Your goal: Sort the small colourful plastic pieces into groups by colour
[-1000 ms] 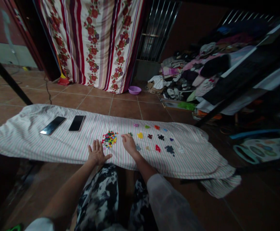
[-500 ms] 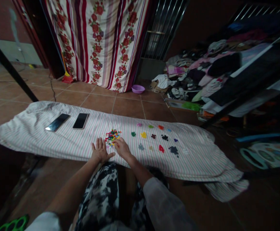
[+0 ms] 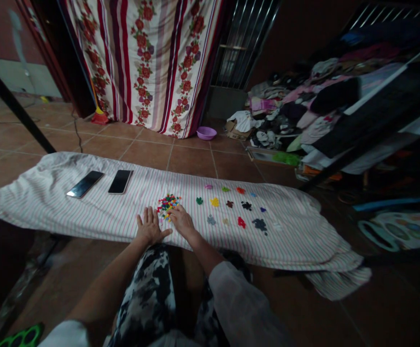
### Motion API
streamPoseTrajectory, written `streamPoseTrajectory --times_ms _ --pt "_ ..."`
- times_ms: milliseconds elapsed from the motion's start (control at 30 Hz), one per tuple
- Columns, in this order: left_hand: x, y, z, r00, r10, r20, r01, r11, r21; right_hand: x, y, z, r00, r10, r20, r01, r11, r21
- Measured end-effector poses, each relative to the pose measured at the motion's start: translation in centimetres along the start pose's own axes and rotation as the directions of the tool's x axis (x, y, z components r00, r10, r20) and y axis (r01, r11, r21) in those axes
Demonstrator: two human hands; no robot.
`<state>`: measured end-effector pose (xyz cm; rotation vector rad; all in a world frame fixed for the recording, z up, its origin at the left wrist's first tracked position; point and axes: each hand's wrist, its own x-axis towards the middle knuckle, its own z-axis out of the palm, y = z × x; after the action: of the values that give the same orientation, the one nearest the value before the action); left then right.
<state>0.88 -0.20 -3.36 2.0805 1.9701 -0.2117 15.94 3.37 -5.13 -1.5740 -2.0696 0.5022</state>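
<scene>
A pile of small mixed-colour pieces (image 3: 167, 203) lies on the striped cloth (image 3: 145, 188) in front of me. My left hand (image 3: 149, 227) rests flat on the cloth just left of the pile, fingers spread. At the pile's right edge is my right hand (image 3: 181, 221), its fingers pinched together over the pieces; whatever sits between the fingertips is too small to make out. Sorted by colour, several little heaps lie to the right, among them a yellow heap (image 3: 215, 202), a red heap (image 3: 241, 222), a dark grey heap (image 3: 259, 224) and a green heap (image 3: 199, 200).
Two phones, a tilted phone (image 3: 85, 184) and a black-screened phone (image 3: 120, 181), lie left on the cloth. Beyond are a purple basin (image 3: 206, 133), a broom (image 3: 99, 115), a floral curtain (image 3: 145, 67) and a heap of clothes (image 3: 296, 106). A dark pole (image 3: 15, 103) slants at left.
My view has shifted very slightly. Both hands stay in nearly the same place, the right still pinching at the pile's edge.
</scene>
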Motion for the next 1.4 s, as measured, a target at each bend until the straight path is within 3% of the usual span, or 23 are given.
streamPoseTrajectory --times_ms 200,433,800,1133,1400 --pt "-0.1 0.0 0.0 1.0 -0.002 -0.001 0.002 1.0 0.005 -0.4 -0.4 0.0 0.999 0.031 -0.041 -0.032 0.999 -0.005" --pt "-0.5 0.1 -0.2 1.0 0.0 -0.019 0.0 1.0 0.01 -1.0 0.1 0.4 0.989 -0.009 -0.15 0.021 0.996 0.081" --pt "-0.5 1.0 1.3 0.982 -0.056 -0.181 0.067 0.996 0.056 -0.5 1.2 0.7 0.954 0.12 -0.275 -0.046 0.964 0.261" --pt "1.5 3.0 1.3 0.937 -0.136 -0.323 0.144 0.99 0.001 -0.5 1.6 0.9 0.926 0.192 -0.326 -0.083 0.943 0.322" --pt "3.8 3.2 1.5 0.859 -0.06 -0.508 0.06 0.998 -0.017 -0.3 1.8 1.3 0.911 0.215 -0.35 -0.093 0.938 0.335"
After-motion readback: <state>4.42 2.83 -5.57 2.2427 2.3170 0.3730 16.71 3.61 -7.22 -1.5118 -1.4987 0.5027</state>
